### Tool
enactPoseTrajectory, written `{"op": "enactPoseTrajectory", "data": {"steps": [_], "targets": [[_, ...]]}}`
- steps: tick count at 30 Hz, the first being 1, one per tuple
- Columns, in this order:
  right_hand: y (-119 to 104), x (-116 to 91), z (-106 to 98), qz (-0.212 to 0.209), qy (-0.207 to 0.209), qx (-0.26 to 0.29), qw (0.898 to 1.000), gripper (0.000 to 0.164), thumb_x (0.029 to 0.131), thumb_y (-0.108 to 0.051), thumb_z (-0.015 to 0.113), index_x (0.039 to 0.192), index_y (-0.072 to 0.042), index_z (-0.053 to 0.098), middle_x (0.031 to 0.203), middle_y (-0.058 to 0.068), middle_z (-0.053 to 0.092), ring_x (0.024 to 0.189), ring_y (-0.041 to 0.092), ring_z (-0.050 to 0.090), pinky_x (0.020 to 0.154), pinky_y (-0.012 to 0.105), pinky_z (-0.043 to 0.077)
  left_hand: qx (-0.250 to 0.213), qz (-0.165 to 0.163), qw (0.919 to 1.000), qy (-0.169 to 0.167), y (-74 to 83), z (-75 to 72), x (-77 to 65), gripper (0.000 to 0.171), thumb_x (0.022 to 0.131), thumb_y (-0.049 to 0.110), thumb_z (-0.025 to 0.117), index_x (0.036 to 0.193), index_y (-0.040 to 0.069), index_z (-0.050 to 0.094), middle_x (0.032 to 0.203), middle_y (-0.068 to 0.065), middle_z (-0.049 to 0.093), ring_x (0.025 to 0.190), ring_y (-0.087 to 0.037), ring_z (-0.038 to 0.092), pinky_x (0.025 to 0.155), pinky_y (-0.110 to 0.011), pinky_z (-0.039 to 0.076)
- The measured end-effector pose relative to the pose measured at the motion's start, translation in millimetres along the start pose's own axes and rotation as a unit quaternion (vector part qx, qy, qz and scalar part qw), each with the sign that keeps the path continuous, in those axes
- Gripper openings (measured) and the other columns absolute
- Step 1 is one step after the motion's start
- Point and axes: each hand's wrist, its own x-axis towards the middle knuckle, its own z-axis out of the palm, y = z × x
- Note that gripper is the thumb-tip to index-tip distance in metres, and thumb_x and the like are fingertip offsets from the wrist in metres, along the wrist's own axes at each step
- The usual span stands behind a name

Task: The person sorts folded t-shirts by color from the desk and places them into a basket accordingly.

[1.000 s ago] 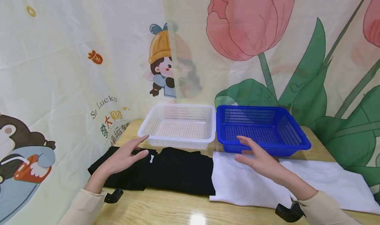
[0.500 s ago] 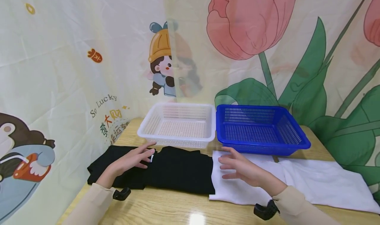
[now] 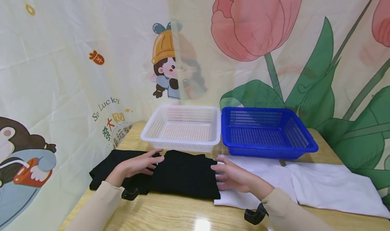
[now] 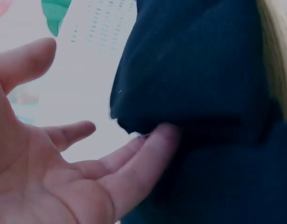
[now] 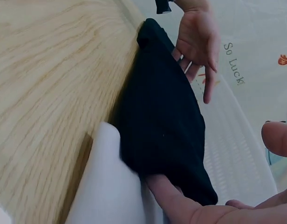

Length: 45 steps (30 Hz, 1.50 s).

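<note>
Between my two hands lies a black folded cloth (image 3: 186, 175), probably a garment, flat on the table. My left hand (image 3: 138, 165) is at its left edge, fingers loosely spread over a second black folded cloth (image 3: 105, 165). In the left wrist view, fingertips (image 4: 167, 133) meet the edge of the middle black cloth. My right hand (image 3: 236, 176) reaches its right edge, above a white folded cloth (image 3: 269, 171). The right wrist view has one finger (image 5: 164, 189) tucked at the black cloth's end, its tip hidden. Neither thumb presses on the fabric.
Behind the cloths stand a white plastic basket (image 3: 182, 145) and a blue plastic basket (image 3: 265, 152), side by side. Another white folded cloth (image 3: 338, 190) lies at the right. The wooden table (image 3: 170, 214) meets a printed curtain (image 3: 128, 55) at the back and left.
Both hands have come down and inward toward the middle black cloth, the right hand moving left and the left hand moving right. The cloths and baskets have stayed in place.
</note>
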Motion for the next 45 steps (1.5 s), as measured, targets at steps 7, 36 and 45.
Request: {"op": "enactPoseTrajectory", "data": {"steps": [7, 36, 45], "targets": [[7, 14, 13, 0.01, 0.0, 0.009, 1.0, 0.088, 0.101, -0.024, 0.067, 0.167, -0.009, 0.011, 0.154, 0.029, 0.048, 0.133, 0.045, 0.057, 0.104, 0.063, 0.051, -0.051, -0.004, 0.9983, -0.029, -9.0, 4.5, 7.1, 0.084, 0.106, 0.046, 0.063, 0.172, 0.024, 0.015, 0.175, -0.026, 0.005, 0.154, -0.062, 0.016, 0.116, -0.074, 0.031], [27, 53, 42, -0.094, 0.08, -0.127, 0.984, 0.089, 0.089, -0.001, 0.079, 0.165, -0.012, 0.035, 0.161, 0.027, 0.037, 0.139, 0.044, 0.05, 0.113, 0.059, 0.045, -0.076, 0.062, 0.9946, -0.034, -27.6, 23.5, 16.0, 0.082, 0.098, 0.017, 0.078, 0.166, 0.031, 0.033, 0.171, -0.017, 0.009, 0.111, -0.025, 0.055, 0.092, -0.034, 0.049], [31, 56, 40, -0.105, 0.085, -0.104, 0.985, 0.089, 0.087, 0.003, 0.08, 0.164, -0.012, 0.038, 0.158, 0.026, 0.043, 0.134, 0.04, 0.056, 0.108, 0.052, 0.051, -0.082, 0.076, 0.9936, 0.012, -27.7, 33.5, 18.9, 0.081, 0.093, 0.012, 0.081, 0.162, 0.028, 0.042, 0.174, -0.012, 0.002, 0.158, -0.041, 0.003, 0.124, -0.072, 0.005]]}}
